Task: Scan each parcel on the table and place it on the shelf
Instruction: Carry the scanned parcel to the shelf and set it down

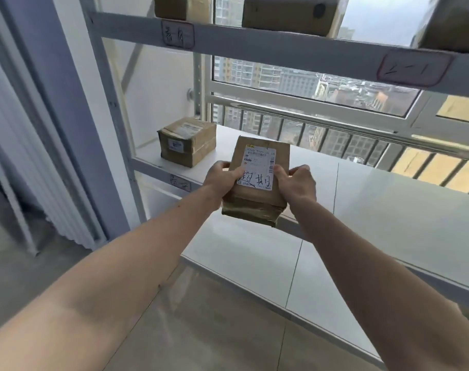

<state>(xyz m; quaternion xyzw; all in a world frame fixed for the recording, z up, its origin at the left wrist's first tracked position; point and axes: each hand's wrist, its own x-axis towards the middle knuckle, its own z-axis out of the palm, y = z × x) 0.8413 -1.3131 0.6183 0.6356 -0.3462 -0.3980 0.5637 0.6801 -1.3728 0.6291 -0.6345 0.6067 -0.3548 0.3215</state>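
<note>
I hold a brown cardboard parcel [257,199] with a white shipping label and black handwriting on top. My left hand [220,180] grips its left side and my right hand [299,183] grips its right side. The parcel hangs in the air at the front edge of the white shelf board [375,194], tilted a little toward me. Another taped brown parcel [186,141] sits on the same board at its left end, apart from the one I hold.
The upper shelf rail [281,49] carries handwritten tags and several brown parcels [287,14] above it. The grey shelf upright [107,103] stands at the left. A window with a railing lies behind the shelf. Tiled floor is below.
</note>
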